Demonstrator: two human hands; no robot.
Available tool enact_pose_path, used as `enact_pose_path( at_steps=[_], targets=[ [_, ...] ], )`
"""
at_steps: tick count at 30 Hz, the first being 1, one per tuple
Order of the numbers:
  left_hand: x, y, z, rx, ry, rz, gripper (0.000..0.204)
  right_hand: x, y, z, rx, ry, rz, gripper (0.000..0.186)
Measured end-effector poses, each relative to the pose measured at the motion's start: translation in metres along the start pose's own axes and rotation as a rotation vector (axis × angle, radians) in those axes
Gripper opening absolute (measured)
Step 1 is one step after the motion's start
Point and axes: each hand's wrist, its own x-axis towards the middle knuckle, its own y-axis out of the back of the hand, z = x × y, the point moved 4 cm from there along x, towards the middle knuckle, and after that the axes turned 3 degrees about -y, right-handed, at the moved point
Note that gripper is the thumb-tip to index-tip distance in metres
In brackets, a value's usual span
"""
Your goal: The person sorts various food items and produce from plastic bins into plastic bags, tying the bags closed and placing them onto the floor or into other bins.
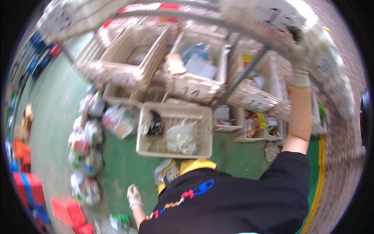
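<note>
My right hand (299, 52), in a pale work glove, is stretched up to the white crates on the upper right shelf. Its fingers look bent around a small dark thing (293, 33), too blurred to name. My left hand (134, 197), also gloved, hangs low at my left side with its fingers curled in and nothing seen in them. Right in front of my body stands a beige plastic crate (142, 132). Inside lie a black plastic bag (156, 123) and a whitish clear plastic bag (182, 136).
A grey metal rack (249, 68) carries numbered crates (191, 87) with mixed goods. Smaller baskets (249, 134) sit below at the right. Filled plastic bags (91, 160) line the green floor (50, 144) at left, near red boxes (68, 210). A yellow line (320, 167) runs at right.
</note>
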Motion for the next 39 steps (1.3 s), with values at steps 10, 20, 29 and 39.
enact_pose_path(
  at_steps=[10, 20, 29, 39],
  targets=[
    [-0.05, -0.051, -0.044, 0.093, 0.196, -0.061, 0.023, -0.12, -0.181, 0.025, 0.076, 0.151, -0.868, 0.015],
    [0.053, -0.086, -0.093, 0.458, -0.762, -0.2, 0.012, -0.283, -0.063, 0.101, -0.275, -0.327, -1.238, 0.038],
    [0.02, -0.09, 0.095, 1.053, -0.592, -0.958, 0.028, -0.404, 0.117, 0.019, -0.381, -0.771, -0.966, 0.032],
    [0.096, -0.073, 0.073, 0.511, -0.276, -0.477, 0.026, -0.435, -0.205, -0.003, 0.238, -0.475, -1.496, 0.028]
  ],
)
